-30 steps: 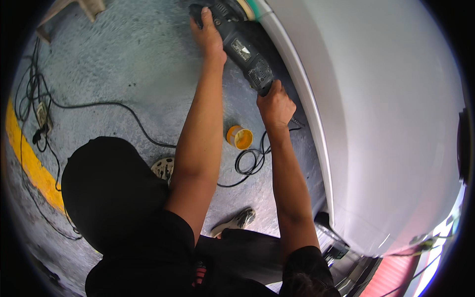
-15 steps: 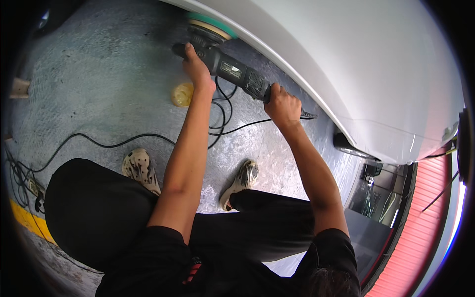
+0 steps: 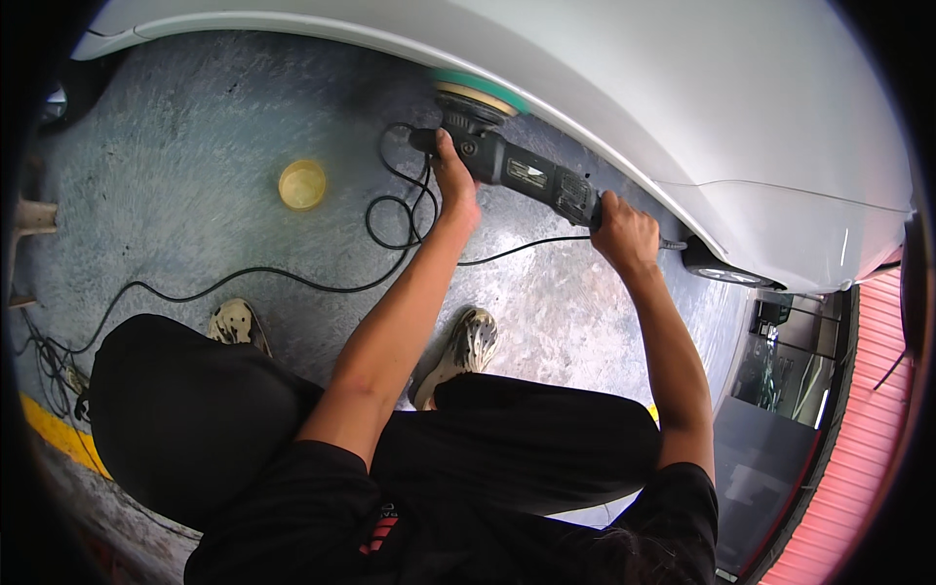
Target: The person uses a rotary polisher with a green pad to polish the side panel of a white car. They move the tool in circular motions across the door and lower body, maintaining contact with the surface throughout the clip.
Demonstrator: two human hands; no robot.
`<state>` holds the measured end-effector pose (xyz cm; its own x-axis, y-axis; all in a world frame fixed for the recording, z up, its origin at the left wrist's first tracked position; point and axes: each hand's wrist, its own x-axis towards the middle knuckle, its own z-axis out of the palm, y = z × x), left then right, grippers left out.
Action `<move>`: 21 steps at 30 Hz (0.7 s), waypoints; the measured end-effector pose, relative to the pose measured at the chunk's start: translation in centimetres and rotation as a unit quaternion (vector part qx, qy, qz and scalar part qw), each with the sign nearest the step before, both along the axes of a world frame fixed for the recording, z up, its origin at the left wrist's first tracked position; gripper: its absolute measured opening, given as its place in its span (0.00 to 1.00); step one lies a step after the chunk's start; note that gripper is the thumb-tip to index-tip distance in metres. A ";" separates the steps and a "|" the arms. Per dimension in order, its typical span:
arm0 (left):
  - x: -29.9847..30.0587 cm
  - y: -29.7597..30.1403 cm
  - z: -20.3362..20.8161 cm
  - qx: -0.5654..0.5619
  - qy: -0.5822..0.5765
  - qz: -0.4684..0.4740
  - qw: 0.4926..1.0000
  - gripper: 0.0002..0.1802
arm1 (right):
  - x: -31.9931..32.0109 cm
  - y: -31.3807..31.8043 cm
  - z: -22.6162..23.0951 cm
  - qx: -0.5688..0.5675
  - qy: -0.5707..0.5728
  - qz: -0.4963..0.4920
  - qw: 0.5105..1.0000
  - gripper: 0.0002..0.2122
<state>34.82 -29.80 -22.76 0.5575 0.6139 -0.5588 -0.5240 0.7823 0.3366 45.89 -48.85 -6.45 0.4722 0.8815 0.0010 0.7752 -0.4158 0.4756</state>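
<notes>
A black polisher (image 3: 526,174) spans both my hands, with its round green and cream pad (image 3: 483,93) up against the lower side of a white car (image 3: 682,107). My left hand (image 3: 455,177) grips the polisher's head end by its side handle, thumb on top. Around the rear end of the body my right hand (image 3: 626,232) is closed, close to where the cord comes out. The pad's working face is hidden against the car. My arms reach forward over my bent knees.
A small yellow round tub (image 3: 302,184) stands on the grey floor (image 3: 224,224). The black cord (image 3: 263,273) loops beneath the polisher and runs left to a tangled heap. A car wheel (image 3: 726,268) is at right. A yellow stripe (image 3: 60,434) marks the floor at lower left.
Both hands have carried the polisher to the right along the car's lower side. The view has shifted too, so the tub now appears farther left, clear of my left arm.
</notes>
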 end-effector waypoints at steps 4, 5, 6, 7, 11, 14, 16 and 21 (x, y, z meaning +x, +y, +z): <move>3.2 -4.4 -1.7 0.025 -0.030 -0.064 0.997 0.49 | 3.2 -4.4 1.2 0.024 -0.010 0.013 1.000 0.06; 3.8 -5.9 -1.5 0.029 -0.041 -0.080 0.996 0.50 | 4.3 -6.0 1.4 0.024 -0.008 0.013 1.000 0.06; 4.4 -7.2 -1.0 0.034 -0.051 -0.098 0.993 0.51 | 5.5 -7.6 1.3 0.026 -0.007 0.013 1.000 0.06; 5.1 -8.7 -0.4 0.034 -0.050 -0.101 0.993 0.52 | 6.5 -9.1 1.5 0.029 -0.002 0.010 1.000 0.06; 7.5 -13.0 1.6 0.013 -0.054 -0.105 0.993 0.42 | 9.2 -13.5 2.4 0.044 0.004 0.014 0.999 0.06; 8.9 -15.8 2.5 0.033 -0.088 -0.133 0.987 0.43 | 11.6 -17.1 3.5 0.037 0.013 0.007 0.999 0.06; 9.5 -17.5 3.5 0.036 -0.082 -0.141 0.986 0.42 | 12.7 -18.6 3.8 0.022 0.013 -0.006 1.000 0.06; 11.8 -21.3 4.5 0.018 -0.068 -0.152 0.986 0.43 | 15.2 -22.7 4.6 0.040 0.010 -0.006 0.999 0.08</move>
<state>46.61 -51.11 -18.30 0.7869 0.4250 -0.4475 -0.3095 0.8991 0.3096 61.04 -71.57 -1.88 0.4836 0.8731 0.0614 0.7789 -0.4613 0.4248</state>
